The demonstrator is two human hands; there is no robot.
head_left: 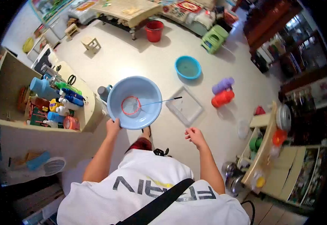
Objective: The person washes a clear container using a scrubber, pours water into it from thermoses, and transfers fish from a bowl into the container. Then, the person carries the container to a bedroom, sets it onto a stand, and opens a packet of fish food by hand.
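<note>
My left hand [113, 127] is closed on the near left rim of a light blue plastic basin [152, 88]. Inside the basin rests a small hand net [131, 106] with a red hoop; its thin blue handle with a black end sticks out over the right rim. My right hand [195, 137] hangs apart from everything, fingers loosely curled and slightly spread, with nothing visible in it. Nearest to it is a shallow clear plastic tray [199, 110] on the floor. Beyond the tray stands a turquoise basin [188, 67] that seems to contain water.
To the left, a cabinet [94, 108] bears bottles and scissors, with a grey jug [103, 92] beside it. Purple [223, 86] and red flasks [222, 98] are on the floor at right. Farther off are a red bucket [154, 31], green stools [214, 38] and a low table [126, 11].
</note>
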